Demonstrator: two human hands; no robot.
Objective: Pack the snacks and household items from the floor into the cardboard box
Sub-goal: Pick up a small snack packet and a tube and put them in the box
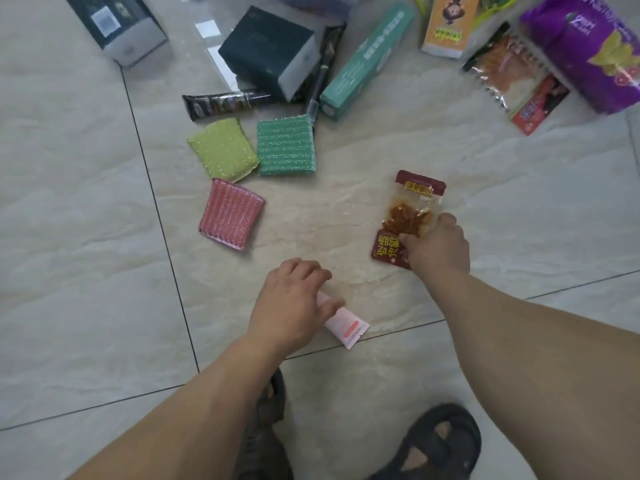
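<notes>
On a pale tiled floor (pixel 86 237), a grey-and-black carton (pixel 117 24) bearing a QR-style label lies at far left. Right of it sit a yellow-green scouring pad (pixel 223 148), a pink one (pixel 231 214) and a green one (pixel 285 145), below a dark snack bar wrapper (pixel 221 103) and a dark teal box (pixel 268 51). A long teal carton (pixel 367 60) carries white lettering too small to read. In the foreground, the person's left hand (pixel 291 303) rests over a pink sachet (pixel 346 327), fingers loosely curled on it; whether they actually grip it is unclear. The right hand (pixel 438 245) pinches a red snack packet (pixel 410 216) with a clear window and large yellow Chinese characters, fingers curled over its lower half as it lies on the floor. At far right lie an orange cartoon-printed pouch (pixel 446 26), a clear-fronted snack pack (pixel 512 74) and a purple bag (pixel 588 46). Dark sandals (pixel 440 441) show below.
</notes>
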